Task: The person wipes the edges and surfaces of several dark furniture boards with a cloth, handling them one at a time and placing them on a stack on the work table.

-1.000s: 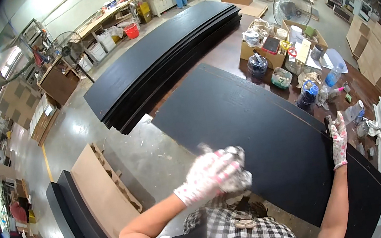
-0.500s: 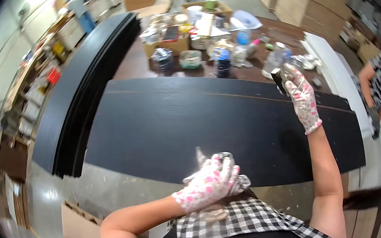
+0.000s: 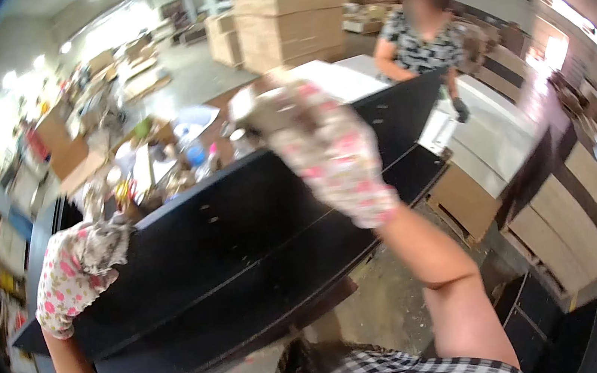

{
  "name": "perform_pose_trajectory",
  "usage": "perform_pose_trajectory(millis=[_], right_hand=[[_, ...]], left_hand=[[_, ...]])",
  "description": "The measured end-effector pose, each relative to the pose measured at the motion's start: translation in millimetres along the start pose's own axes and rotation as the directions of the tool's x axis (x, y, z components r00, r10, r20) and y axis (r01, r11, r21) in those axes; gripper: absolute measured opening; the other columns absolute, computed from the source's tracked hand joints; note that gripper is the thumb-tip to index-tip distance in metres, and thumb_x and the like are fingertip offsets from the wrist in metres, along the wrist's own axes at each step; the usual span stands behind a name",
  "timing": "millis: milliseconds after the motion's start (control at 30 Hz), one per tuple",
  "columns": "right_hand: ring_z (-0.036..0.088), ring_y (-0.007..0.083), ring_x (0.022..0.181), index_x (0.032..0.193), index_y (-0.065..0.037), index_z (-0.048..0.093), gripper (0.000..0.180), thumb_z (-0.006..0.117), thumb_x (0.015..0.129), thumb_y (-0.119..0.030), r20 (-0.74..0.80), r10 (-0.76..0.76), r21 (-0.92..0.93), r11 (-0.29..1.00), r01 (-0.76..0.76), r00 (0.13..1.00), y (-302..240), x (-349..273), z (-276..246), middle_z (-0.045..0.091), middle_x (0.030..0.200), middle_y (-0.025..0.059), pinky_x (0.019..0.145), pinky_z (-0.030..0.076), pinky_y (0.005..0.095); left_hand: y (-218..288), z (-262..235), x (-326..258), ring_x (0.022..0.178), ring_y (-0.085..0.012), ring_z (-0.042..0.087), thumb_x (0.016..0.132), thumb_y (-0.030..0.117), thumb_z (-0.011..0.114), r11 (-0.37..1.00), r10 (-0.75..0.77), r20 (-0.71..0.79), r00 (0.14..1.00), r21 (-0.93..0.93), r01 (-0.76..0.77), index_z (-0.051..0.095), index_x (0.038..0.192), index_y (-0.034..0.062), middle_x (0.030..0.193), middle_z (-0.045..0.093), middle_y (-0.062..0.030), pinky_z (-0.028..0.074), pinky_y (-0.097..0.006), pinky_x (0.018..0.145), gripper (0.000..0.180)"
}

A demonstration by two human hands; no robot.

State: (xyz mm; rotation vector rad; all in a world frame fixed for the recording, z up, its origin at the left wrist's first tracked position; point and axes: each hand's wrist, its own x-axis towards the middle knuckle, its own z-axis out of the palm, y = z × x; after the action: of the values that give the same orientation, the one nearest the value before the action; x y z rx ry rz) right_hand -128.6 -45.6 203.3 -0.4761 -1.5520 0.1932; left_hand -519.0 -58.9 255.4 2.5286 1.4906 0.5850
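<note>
A long black panel [image 3: 273, 220] is tilted up on edge before me, its upper edge running from lower left to upper right. Below it, past a thin line, lies another black surface [image 3: 240, 318]. In a white glove with pink flowers, my left hand [image 3: 72, 273] is closed on a crumpled greyish cloth [image 3: 106, 242] at the panel's upper left edge. My right hand [image 3: 331, 148], gloved alike, is raised in front of the panel's top edge. Motion smears its fingers, and a greyish-brown shape at them cannot be made out.
Bottles and containers crowd the brown table [image 3: 226, 98] behind the panel. A co-worker [image 3: 419, 42] with a dark glove stands at white panels [image 3: 477, 136] on the far right. Stacked cardboard boxes [image 3: 288, 18] rise behind; a cardboard piece [image 3: 462, 199] is at right.
The black panel has gone from lying flat to tilted up. My left hand has moved left to its upper edge with the cloth. My view has swung right.
</note>
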Motion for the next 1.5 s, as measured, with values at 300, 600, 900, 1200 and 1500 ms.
perform_pose_trajectory(millis=[300,600,900,1200,1500], right_hand=[[0.061,0.0315,0.106,0.133,-0.008,0.059,0.049,0.075,0.086,-0.015,0.017,-0.140,-0.373,0.918,0.137,0.990,36,-48,27,0.062,0.115,0.0131,0.091,0.052,0.0424],[0.061,0.0324,0.098,0.125,-0.008,0.064,0.047,0.078,0.080,-0.013,-0.003,-0.189,-0.590,0.794,0.150,0.982,32,-45,35,0.061,0.115,0.0116,0.083,0.052,0.0449],[0.062,0.0306,0.095,0.123,-0.009,0.068,0.041,0.072,0.085,-0.024,0.143,-0.081,-0.729,0.666,0.160,0.986,47,-27,67,0.061,0.115,0.0118,0.079,0.052,0.0448],[0.063,0.0299,0.093,0.118,-0.012,0.069,0.034,0.071,0.087,-0.025,0.048,-0.160,-0.882,0.456,0.117,0.986,86,-21,-58,0.064,0.105,0.0104,0.080,0.054,0.0438],[0.067,0.0305,0.096,0.111,-0.009,0.073,0.028,0.075,0.085,-0.016,-0.231,-0.165,-0.885,0.445,-0.136,0.959,168,0,-317,0.068,0.101,0.0134,0.087,0.054,0.0404]], left_hand=[[-64,32,54,0.103,-0.0130,0.063,0.069,0.014,0.092,0.948,0.080,-0.106,0.991,-0.301,-0.108,0.068,0.124,-0.0027,0.111,0.072,-0.0046,0.050,-0.030,0.093,0.062],[-79,38,56,0.104,-0.0144,0.066,0.070,0.011,0.091,0.927,0.100,-0.097,0.990,-0.351,-0.129,0.067,0.124,-0.0030,0.114,0.072,-0.0061,0.051,-0.031,0.094,0.061],[-85,52,57,0.089,-0.0252,0.071,0.075,0.010,0.083,0.937,0.312,-0.312,0.897,-0.054,-0.345,0.074,0.113,0.0047,0.101,0.076,-0.0071,0.054,-0.034,0.084,0.040],[-59,59,49,0.085,-0.0180,0.066,0.063,0.001,0.084,0.916,-0.080,-0.359,0.930,-0.394,-0.073,0.069,0.103,-0.0003,0.092,0.068,-0.0062,0.053,-0.031,0.078,0.042],[-124,46,14,0.113,-0.0178,0.060,0.074,0.004,0.085,0.997,-0.012,-0.161,0.987,-0.080,-0.001,0.048,0.131,0.0019,0.122,0.060,-0.0058,0.046,-0.031,0.100,0.068]])
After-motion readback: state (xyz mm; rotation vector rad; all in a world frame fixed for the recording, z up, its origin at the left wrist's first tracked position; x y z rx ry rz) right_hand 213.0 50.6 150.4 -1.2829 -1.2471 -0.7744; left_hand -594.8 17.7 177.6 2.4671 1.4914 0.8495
